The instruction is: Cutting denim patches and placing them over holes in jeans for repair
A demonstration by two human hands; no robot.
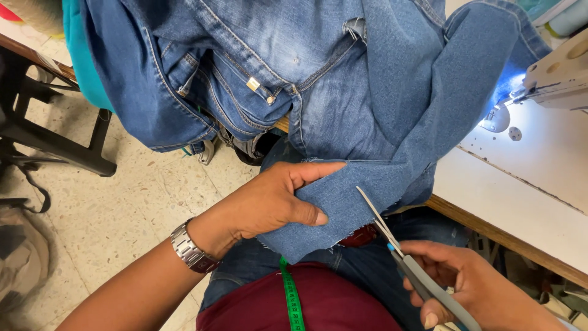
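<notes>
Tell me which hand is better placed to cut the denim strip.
Probably the right hand: it holds the scissors, blades open against the denim strip. The left hand pinches that strip.

Matt, frayed denim cloth [343, 202]; glossy steel scissors [392, 242] with grey plastic handles; smooth white worktop [539, 178], wood-edged.

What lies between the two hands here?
In the head view, the denim flap held by the left hand spans the gap, with the scissors' open blades at its edge, gripped by the right hand.
</notes>
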